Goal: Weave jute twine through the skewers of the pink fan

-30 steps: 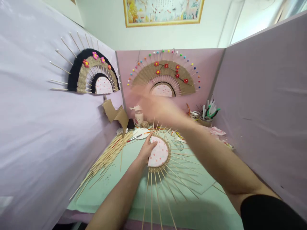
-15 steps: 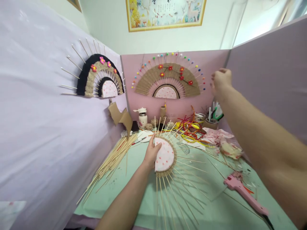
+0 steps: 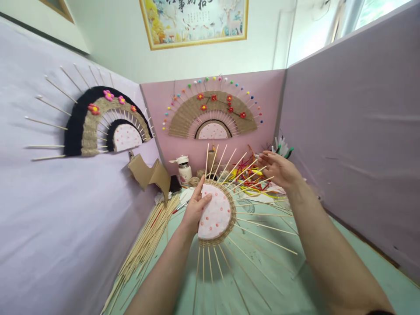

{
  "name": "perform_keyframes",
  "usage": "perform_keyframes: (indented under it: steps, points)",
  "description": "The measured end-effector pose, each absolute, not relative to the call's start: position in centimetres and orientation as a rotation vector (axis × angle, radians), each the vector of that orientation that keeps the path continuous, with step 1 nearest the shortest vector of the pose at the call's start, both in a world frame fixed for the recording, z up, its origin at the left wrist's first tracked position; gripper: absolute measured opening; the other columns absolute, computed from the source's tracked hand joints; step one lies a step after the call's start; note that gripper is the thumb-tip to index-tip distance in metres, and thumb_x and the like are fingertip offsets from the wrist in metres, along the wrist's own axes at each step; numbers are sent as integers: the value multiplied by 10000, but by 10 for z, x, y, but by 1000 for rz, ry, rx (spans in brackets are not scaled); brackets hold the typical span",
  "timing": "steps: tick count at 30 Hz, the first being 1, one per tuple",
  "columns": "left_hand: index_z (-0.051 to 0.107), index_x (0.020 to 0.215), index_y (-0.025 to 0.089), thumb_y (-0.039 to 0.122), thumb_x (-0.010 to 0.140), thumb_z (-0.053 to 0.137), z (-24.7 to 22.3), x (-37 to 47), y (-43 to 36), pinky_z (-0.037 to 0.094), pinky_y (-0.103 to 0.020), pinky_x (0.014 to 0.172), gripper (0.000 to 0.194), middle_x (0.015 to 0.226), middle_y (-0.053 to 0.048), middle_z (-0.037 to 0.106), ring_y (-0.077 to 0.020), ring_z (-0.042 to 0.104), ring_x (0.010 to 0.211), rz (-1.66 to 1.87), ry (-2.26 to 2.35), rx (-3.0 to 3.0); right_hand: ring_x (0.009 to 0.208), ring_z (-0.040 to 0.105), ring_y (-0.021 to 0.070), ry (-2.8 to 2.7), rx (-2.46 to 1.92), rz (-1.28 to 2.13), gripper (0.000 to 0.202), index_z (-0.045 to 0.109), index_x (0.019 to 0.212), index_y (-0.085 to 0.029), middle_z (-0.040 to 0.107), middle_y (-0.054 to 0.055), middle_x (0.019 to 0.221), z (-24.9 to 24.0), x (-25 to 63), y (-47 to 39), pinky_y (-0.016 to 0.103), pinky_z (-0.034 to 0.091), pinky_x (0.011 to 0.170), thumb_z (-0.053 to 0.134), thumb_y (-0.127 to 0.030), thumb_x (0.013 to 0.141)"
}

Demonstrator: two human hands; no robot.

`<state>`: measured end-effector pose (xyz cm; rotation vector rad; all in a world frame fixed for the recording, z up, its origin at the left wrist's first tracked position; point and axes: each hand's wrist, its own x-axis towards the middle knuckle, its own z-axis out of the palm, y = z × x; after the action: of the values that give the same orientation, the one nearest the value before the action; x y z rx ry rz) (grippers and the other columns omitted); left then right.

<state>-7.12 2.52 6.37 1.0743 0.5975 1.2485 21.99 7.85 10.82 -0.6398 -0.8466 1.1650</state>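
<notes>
My left hand (image 3: 196,210) grips the straight edge of a half-round fan frame (image 3: 215,214), thumb on its white fabric face with pink dots. A woven twine band (image 3: 233,214) borders the curved side, and thin bare sticks (image 3: 259,203) radiate from it. My right hand (image 3: 278,169) is at the tips of the upper right sticks, its fingers bent and drawn together. Whatever those fingers hold, if anything, is too small to make out.
Loose sticks (image 3: 144,249) lie in a pile at left, with a pen (image 3: 180,207) beside them. A bottle (image 3: 184,169), twine balls and coloured pipe cleaners (image 3: 244,175) stand at the back. Finished fans (image 3: 213,109) hang on the partitions. Folded cardboard (image 3: 149,173) is at the left wall.
My right hand has come down and left from high by the right partition to the stick tips. My left hand still holds the fan frame, now slightly tilted. The view has turned right.
</notes>
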Motion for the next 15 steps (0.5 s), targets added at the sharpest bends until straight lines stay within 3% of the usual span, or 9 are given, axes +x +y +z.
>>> perform_keyframes:
  steps: [4, 8, 12, 15]
  points:
    - [232, 1380, 339, 209, 713, 641, 67, -72, 38, 490, -216, 632, 793, 925, 17, 646, -87, 603, 653, 1236, 545, 1020, 778, 642, 120, -900, -614, 1211, 86, 643, 794, -208, 686, 12, 777, 98, 227, 82, 247, 527, 741, 581, -253, 754]
    - [248, 1380, 319, 184, 716, 628, 70, -55, 45, 485, -226, 677, 777, 968, 5, 651, -96, 615, 684, 1106, 453, 1000, 711, 627, 66, -1167, -679, 1141, 246, 645, 759, -163, 688, 5, 764, 82, 169, 80, 151, 490, 702, 443, -294, 808]
    - [253, 1376, 335, 184, 713, 630, 71, -39, 41, 469, -278, 792, 777, 1171, -18, 586, -144, 621, 844, 980, 398, 1038, 759, 636, 139, -1220, -689, 1198, 144, 655, 832, -220, 696, 7, 761, 63, 117, 78, 246, 503, 687, 614, -313, 729]
    - [281, 1365, 343, 184, 709, 634, 70, -40, 37, 465, -290, 802, 762, 1231, -24, 549, -163, 607, 898, 946, 415, 1074, 709, 625, 163, -1215, -717, 1227, 235, 641, 858, -250, 681, 9, 784, 54, 111, 76, 270, 487, 644, 680, -380, 667]
